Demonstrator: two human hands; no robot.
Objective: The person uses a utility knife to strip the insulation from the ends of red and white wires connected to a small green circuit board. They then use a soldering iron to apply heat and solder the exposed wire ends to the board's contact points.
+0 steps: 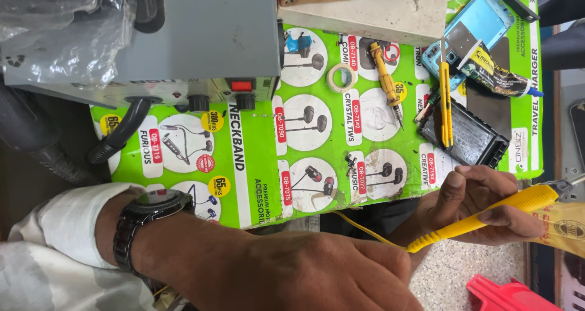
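My right hand (481, 207) grips a yellow soldering iron (487, 216) like a pen, just off the edge of the green printed sheet (256, 164). The iron's metal tip points toward the right edge of the view. A thin yellow cord (359, 225) trails from its rear end. My left hand (317, 274), with a black wristwatch (146, 216) and a white sleeve, fills the bottom of the view. Its fingers lie together and reach toward the iron's rear end. What its fingertips touch is hidden.
A grey station box (201, 36) with a red switch, knobs and a black hose (119, 134) stands at the upper left. On the sheet lie a tape roll (341, 77), a yellow-handled tool (385, 73), a yellow knife (446, 103), a black tray (472, 134), a light blue phone frame (475, 24) and a glue tube (496, 73). A red object (506, 293) sits at the bottom right.
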